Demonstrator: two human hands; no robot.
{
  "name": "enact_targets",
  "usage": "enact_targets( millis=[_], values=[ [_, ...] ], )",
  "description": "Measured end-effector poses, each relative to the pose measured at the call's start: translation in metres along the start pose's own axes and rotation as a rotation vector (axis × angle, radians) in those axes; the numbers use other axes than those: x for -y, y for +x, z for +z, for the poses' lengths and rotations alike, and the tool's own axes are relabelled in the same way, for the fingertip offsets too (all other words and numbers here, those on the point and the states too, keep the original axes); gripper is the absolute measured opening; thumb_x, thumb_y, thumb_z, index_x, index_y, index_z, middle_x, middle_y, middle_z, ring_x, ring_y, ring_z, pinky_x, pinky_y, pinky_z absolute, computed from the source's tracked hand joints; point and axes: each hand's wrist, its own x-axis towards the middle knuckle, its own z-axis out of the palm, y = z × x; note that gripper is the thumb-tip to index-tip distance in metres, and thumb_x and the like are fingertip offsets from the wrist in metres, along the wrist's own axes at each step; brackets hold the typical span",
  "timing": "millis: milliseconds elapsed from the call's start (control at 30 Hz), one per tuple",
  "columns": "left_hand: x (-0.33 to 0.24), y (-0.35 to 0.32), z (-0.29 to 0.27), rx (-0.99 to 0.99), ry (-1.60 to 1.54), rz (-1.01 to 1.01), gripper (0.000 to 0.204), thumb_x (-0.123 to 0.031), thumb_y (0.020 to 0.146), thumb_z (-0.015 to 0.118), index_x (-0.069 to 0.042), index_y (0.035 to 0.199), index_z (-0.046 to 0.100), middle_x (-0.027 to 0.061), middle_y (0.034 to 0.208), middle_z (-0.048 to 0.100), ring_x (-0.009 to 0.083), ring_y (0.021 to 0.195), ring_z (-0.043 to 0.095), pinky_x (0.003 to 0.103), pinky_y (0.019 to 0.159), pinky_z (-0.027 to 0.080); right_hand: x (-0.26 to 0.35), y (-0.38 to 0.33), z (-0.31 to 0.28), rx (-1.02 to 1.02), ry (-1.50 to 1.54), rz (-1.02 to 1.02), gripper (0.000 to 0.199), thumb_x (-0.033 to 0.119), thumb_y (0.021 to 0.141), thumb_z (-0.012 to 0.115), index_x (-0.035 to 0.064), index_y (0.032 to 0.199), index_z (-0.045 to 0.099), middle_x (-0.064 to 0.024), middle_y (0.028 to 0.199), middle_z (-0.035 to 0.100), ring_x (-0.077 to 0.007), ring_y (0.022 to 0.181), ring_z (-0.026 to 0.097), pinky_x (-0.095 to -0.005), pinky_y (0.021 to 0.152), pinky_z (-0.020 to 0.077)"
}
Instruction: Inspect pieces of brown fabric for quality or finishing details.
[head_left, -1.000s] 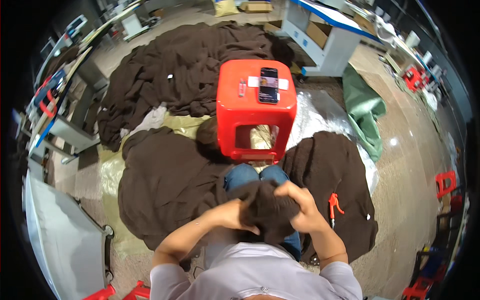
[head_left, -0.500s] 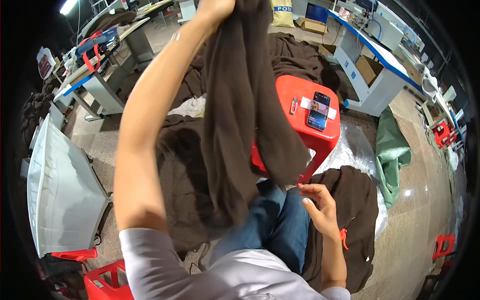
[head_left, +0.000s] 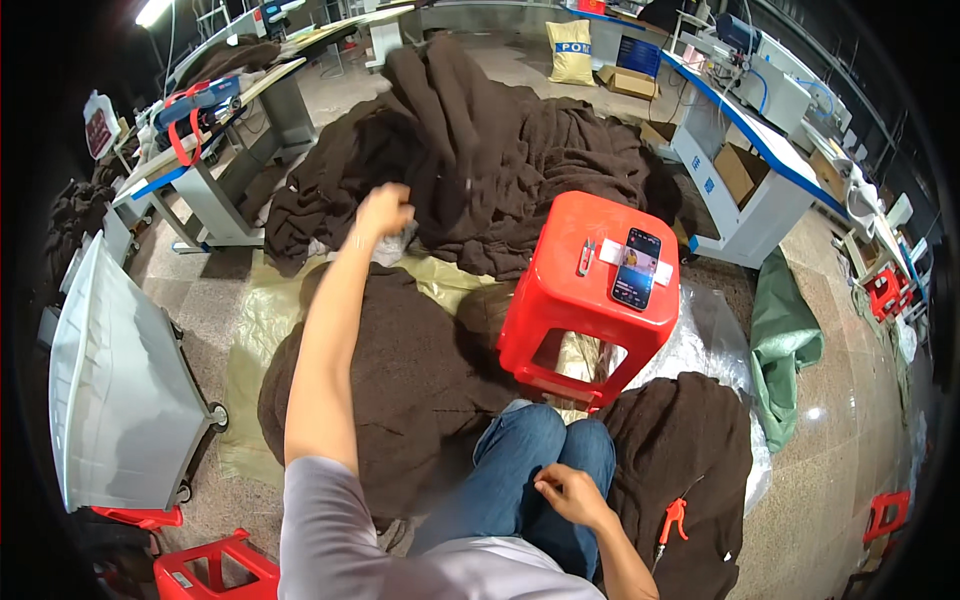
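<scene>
- Head-worn fisheye, left of pair; looks down and forward over wearer's blue denim-clad knees [head_left: 520, 455].
- Near range: red square plastic stool [head_left: 572, 290], right of centre.
- Edges bow toward rim.

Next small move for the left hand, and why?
Probably draw the left hand back to the near left cloth. It seems to hold no cloth and is outstretched toward the far pile, while the right hand is over the jeans, away from both.
</scene>
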Motion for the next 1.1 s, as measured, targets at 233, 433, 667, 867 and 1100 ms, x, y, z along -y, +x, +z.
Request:
enact_targets(
  millis=[233, 433, 667, 867, 1100],
  values=[
    [0.05, -0.296, 0.129, 0.058, 0.25, -0.415, 0.079, -0.043, 0.076, 0.075, -0.015, 0.143, 0.044, 0.0188, 0.149, 0.039, 0.0347, 0.138, 0.035, 0.07, 0.102, 0.027, -0.019, -0.004, 0.019, 0.051, 0.019, 0.09, 0.015, 0.014, 0.09, 0.066, 0.0006, 0.098, 0.067, -0.0129, 0.087, 0.07, -0.0214, 0.076, 0.068, -0.0335, 0.07, 0.0527],
    [0.052, -0.376, 0.115, -0.246, 0.336, -0.162, 0.027, -0.014, 0.077, 0.069, -0.01, 0.102, 0.06, 0.0049, 0.095, 0.061, 0.025, 0.096, 0.057, 0.043, 0.088, 0.039, -0.009, 0.003, 0.025, -0.033, 0.004, 0.042, 0.013, 0.012, 0.089, 0.065, -0.0012, 0.092, 0.064, -0.0159, 0.073, 0.064, -0.0227, 0.064, 0.064, -0.0342, 0.063, 0.0501],
    [-0.054, -0.331, 0.059, -0.166, -1.422, -0.559, 0.006, -0.009, 0.093, 0.065, -0.004, 0.092, 0.061, -0.0002, 0.087, 0.065, 0.0081, 0.073, 0.06, 0.024, 0.068, 0.049, -0.005, 0.001, 0.039, -0.084, 0.041, 0.054, 0.015, 0.011, 0.09, 0.067, -0.0003, 0.098, 0.063, -0.0118, 0.075, 0.064, -0.0197, 0.065, 0.062, -0.0322, 0.064, 0.0498],
    [-0.154, -0.322, -0.018, 0.314, -1.869, -0.504, 0.015, -0.014, 0.094, 0.065, -0.002, 0.103, 0.062, 0.002, 0.093, 0.067, 0.0085, 0.085, 0.063, 0.024, 0.077, 0.051, 0.075, 0.036, 0.044, -0.384, -0.074, -0.589, 0.1, 0.021, 0.068, 0.087, 0.0019, 0.147, 0.029, -0.0202, 0.15, 0.03, -0.0359, 0.14, 0.03, -0.0438, 0.115, 0.0261],
    [-0.153, -0.327, 0.035, 0.111, -1.488, -0.229, 0.029, -0.016, 0.098, 0.06, -0.003, 0.124, 0.056, 0.0057, 0.11, 0.067, 0.0113, 0.103, 0.061, 0.026, 0.091, 0.047, 0.062, 0.062, 0.054, -0.501, 1.196, 0.155, 0.024, 0.009, 0.098, 0.047, 0.0006, 0.119, 0.056, -0.011, 0.115, 0.065, -0.0232, 0.102, 0.065, -0.0353, 0.087, 0.0538]
  ],
)
